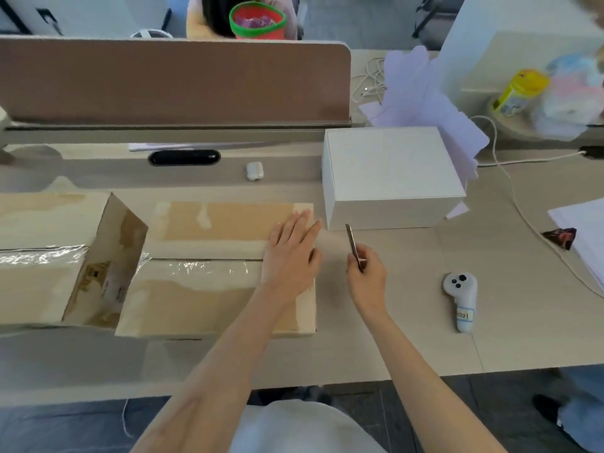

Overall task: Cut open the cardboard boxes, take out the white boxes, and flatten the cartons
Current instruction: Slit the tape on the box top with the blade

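Note:
A brown cardboard carton (209,282) lies in front of me on the desk, its top seam covered with clear tape. My left hand (292,253) presses flat on its right end, fingers spread. My right hand (367,279) is just to the right of the carton and grips a thin knife (353,245), blade pointing away from me. A second carton (55,256) sits at the left with one end flap standing open. A closed white box (392,178) rests behind my right hand.
A white controller (461,297) lies at the right. White earbuds case (254,171) and a cable slot (183,157) sit near the brown divider (173,80). Loose paper (428,103), a cable (523,207), a dark wrapper (560,237) and a paper stack (585,230) fill the right side.

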The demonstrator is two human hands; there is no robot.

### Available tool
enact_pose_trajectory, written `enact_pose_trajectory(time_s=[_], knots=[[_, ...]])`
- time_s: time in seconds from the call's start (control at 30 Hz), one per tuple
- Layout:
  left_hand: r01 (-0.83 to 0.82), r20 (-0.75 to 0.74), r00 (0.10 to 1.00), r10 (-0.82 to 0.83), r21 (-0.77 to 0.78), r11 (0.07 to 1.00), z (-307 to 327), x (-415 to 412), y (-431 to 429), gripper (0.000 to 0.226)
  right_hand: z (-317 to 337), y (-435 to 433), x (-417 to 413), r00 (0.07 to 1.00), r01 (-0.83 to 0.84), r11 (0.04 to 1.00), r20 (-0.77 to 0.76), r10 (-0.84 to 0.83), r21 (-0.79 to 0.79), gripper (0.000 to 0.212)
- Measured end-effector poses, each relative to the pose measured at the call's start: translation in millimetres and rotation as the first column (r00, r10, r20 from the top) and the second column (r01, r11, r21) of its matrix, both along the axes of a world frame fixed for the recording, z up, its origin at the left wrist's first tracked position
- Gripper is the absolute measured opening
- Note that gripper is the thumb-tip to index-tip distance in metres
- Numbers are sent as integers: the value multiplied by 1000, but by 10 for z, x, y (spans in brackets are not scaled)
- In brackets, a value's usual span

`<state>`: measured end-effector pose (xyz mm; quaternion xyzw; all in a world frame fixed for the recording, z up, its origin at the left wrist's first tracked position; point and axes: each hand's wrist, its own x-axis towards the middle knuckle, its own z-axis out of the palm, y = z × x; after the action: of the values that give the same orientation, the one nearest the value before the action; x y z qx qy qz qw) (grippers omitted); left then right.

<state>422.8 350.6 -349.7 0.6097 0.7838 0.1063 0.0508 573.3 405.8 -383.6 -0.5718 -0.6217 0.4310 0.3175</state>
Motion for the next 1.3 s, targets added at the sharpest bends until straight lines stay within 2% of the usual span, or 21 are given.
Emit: enact_pose_trajectory(time_s=[0.1,0.2,0.37,0.5,0.57,0.6,0.67,0.73,0.8,0.93,1.07,1.17,1.3], knots=[[-19,26,999,19,18,1000,39,-131,-121,52,297,-119,-254,993,-48,997,-108,54,53,13],[-109,-14,994,109,-9,994,-19,-458,-391,52,486,-248,-448,981,-146,980,-111,161,133,10],[-221,-50,974,219,-24,975,-48,-1207,-770,49,560,-418,-820,943,-331,914,51,328,233,14],[-138,-57,989,136,-31,990,8,-1717,-1172,52,636,-570,-1157,861,-507,816,204,465,278,14],[-192,65,979,194,-39,981,-12,-1946,-1380,50,642,-657,-1325,789,-612,733,300,537,297,15],[-261,176,947,267,-55,964,-22,-2038,-1475,50,638,-696,-1391,761,-645,703,332,557,299,16],[-350,456,808,373,-137,927,-1,-2197,-1638,55,629,-784,-1528,729,-677,677,392,561,289,17],[-314,609,700,372,-205,927,44,-2289,-1769,63,603,-874,-1680,707,-693,657,461,537,298,17],[-239,676,665,317,-209,948,82,-2330,-1870,73,574,-947,-1833,703,-699,625,499,508,348,17],[-104,707,683,183,-154,983,148,-2406,-1823,87,556,-1055,-2116,682,-727,517,562,467,452,18],[-47,803,579,142,-140,989,134,-2429,-1732,97,541,-1090,-2251,572,-818,360,702,423,449,12],[-45,854,494,166,-166,985,106,-2431,-1736,97,562,-1103,-2291,529,-845,331,752,393,421,15],[-56,865,471,174,-167,984,75,-2416,-1744,95,593,-1138,-2349,470,-877,310,793,388,368,16]])
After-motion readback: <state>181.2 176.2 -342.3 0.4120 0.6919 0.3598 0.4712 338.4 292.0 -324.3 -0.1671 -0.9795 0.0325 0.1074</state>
